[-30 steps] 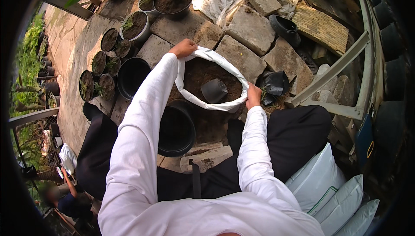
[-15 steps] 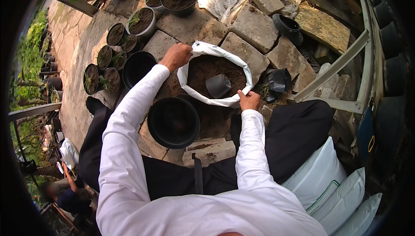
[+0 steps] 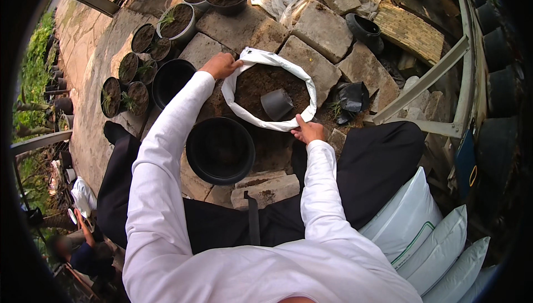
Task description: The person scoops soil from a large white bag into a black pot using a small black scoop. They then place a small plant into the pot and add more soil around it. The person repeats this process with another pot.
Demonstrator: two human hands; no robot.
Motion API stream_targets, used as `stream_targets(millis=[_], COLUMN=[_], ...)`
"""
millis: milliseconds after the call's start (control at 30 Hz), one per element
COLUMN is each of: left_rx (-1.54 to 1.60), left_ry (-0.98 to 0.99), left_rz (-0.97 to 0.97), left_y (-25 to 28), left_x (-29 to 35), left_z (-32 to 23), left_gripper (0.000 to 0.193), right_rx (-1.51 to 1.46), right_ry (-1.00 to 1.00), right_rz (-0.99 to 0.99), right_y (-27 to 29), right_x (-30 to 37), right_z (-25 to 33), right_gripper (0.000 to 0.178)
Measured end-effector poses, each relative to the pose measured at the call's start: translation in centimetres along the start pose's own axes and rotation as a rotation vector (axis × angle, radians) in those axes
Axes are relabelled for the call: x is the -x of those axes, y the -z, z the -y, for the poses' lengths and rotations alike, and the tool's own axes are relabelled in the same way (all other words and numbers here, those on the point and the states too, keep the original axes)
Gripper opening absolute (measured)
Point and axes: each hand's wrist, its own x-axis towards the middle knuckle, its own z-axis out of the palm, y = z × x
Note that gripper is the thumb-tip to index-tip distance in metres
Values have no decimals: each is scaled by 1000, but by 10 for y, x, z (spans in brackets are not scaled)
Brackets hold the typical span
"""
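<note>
A white plastic sack (image 3: 229,96), its rim rolled down into a thick ring, stands in front of me with dark brown soil (image 3: 252,89) inside. My left hand (image 3: 221,65) is closed on the rim at its far left. My right hand (image 3: 308,130) pinches the rim at the near right, with a finger over the top and others beneath. On the soil a small grey-black pot (image 3: 276,104) lies tipped on its side. Close by on the near left sits a large black pot (image 3: 220,150) with nothing visible in it.
Potted seedlings (image 3: 139,70) and another black pot (image 3: 171,83) stand to the left. Concrete blocks (image 3: 322,30) lie beyond the sack, with a metal frame (image 3: 427,78) on the right. Full white bags (image 3: 408,220) lean at my near right. Another person (image 3: 89,250) is at far left.
My right hand has shifted slightly along the rim, its fingers now tucked more under the roll. My left hand keeps its hold. The whole view has drifted a little.
</note>
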Motion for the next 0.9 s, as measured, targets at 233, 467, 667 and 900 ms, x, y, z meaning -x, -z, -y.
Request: stream_targets(millis=[233, 467, 667, 900], left_rx=[300, 737, 766, 475], left_ry=[95, 183, 56, 85], left_rz=[447, 372, 312, 576], left_y=[16, -11, -26, 12], left_x=[38, 40, 29, 43], left_z=[2, 29, 20, 22], left_gripper=[26, 20, 16, 23], right_rx=[-287, -833, -970, -434], right_ry=[-17, -128, -92, -124], right_rz=[200, 113, 144, 135], right_y=[-14, -30, -38, -26], right_x=[14, 1, 4, 32], right_z=[-7, -39, -43, -6], right_gripper=[19, 35, 58, 28])
